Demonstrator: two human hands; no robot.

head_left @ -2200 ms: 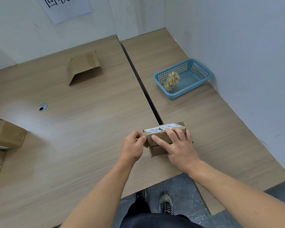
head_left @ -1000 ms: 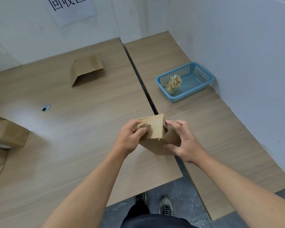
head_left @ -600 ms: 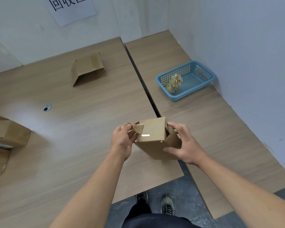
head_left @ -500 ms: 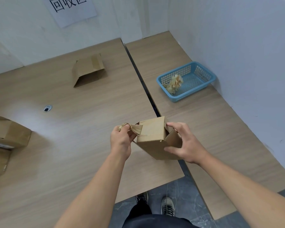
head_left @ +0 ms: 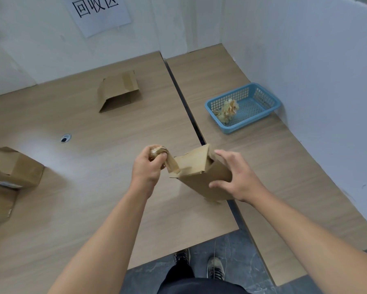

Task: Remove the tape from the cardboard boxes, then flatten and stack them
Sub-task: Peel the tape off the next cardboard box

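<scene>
A small brown cardboard box point(head_left: 199, 177) is held tilted above the table's near edge. My right hand point(head_left: 233, 177) grips its right side, thumb underneath and fingers over the top. My left hand point(head_left: 149, 166) pinches a crumpled strip of brown tape point(head_left: 169, 163) that still runs to the box's upper left corner. A flattened cardboard box point(head_left: 119, 90) lies at the back of the left table. At the far left stand two more cardboard boxes point(head_left: 10, 172), partly cut off by the frame edge.
A blue plastic basket point(head_left: 261, 107) with a wad of removed tape point(head_left: 226, 111) stands on the right table near the white wall. A dark gap point(head_left: 189, 111) divides the two wooden tables. A cable hole point(head_left: 65, 138) sits in the left table. My shoes show on the floor below.
The box was lifted off the table and tilted. My left hand has pulled the tape leftward off the box's top, and a longer strip now stretches between hand and box.
</scene>
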